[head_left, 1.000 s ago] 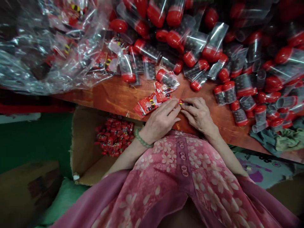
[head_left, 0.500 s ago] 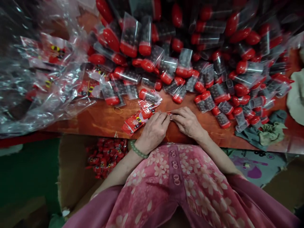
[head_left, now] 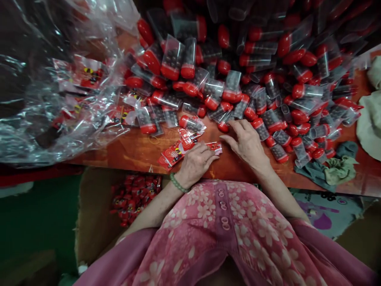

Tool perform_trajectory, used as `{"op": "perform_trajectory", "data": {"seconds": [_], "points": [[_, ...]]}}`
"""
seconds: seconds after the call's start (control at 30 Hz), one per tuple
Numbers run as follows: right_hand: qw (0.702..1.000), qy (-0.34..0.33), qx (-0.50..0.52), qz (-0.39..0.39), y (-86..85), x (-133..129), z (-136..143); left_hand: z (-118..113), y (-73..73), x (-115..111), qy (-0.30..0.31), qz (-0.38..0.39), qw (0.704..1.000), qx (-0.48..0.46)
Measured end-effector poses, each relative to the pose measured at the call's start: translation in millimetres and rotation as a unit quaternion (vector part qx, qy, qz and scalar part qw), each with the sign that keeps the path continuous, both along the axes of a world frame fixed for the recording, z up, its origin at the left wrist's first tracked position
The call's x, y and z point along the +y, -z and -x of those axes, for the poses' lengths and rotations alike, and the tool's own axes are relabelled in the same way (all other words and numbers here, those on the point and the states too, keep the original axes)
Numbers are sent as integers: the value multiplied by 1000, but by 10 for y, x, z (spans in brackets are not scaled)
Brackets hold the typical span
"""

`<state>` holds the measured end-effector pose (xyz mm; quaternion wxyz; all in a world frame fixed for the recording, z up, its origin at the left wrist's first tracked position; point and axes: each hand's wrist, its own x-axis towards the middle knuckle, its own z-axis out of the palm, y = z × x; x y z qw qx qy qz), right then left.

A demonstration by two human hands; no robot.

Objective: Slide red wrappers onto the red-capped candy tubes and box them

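My left hand [head_left: 197, 163], with a green bead bracelet at the wrist, is closed on a small red printed packet [head_left: 216, 147] whose end sticks out past the fingers. Further red printed packets [head_left: 172, 154] lie flat just left of that hand. My right hand [head_left: 248, 145] has its thumb and fingers apart and holds nothing; its fingertips are beside a red-capped clear tube [head_left: 224, 124] at the near edge of the pile. Another capped tube of dark beads [head_left: 191, 124] lies above the packets.
A big heap of red-capped tubes [head_left: 272, 119] covers the back of the table. Clear plastic bags [head_left: 89, 127] spread over the left. Cloth scraps [head_left: 339, 169] lie at the right. Below the table edge, a cardboard box [head_left: 91, 222] contains red packets [head_left: 133, 196].
My right hand has let go of the small packet, opened and moved up and right to the tubes. My left hand stays low with the packet. The camera view has shifted slightly.
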<state>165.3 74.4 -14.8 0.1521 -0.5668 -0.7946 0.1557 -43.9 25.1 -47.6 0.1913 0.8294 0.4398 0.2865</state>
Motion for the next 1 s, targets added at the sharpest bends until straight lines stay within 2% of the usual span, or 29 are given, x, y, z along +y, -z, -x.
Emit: {"op": "perform_trajectory", "data": {"seconds": [0.1,0.2,0.33,0.43,0.53,0.7,0.83,1.0], "points": [[997,61,-44,25,-7,116,143,13,-22,-7,7,54,999,-7],[993,106,-46,22,17,180,224,19,-27,-7,10,102,995,-18],[989,142,-52,-3,86,175,276,7,-14,-8,-6,108,994,-5],[984,166,-53,34,133,141,311,-3,-19,-1,-21,114,993,-27],[981,174,-46,68,161,118,324,-13,-50,7,-55,133,983,-110],[980,192,-18,42,181,136,304,-48,-172,-17,-91,151,954,-243],[978,200,33,40,264,211,282,-75,-277,-56,-74,144,947,-278],[976,162,142,46,470,257,154,-66,-310,-107,-68,147,939,-303]]}}
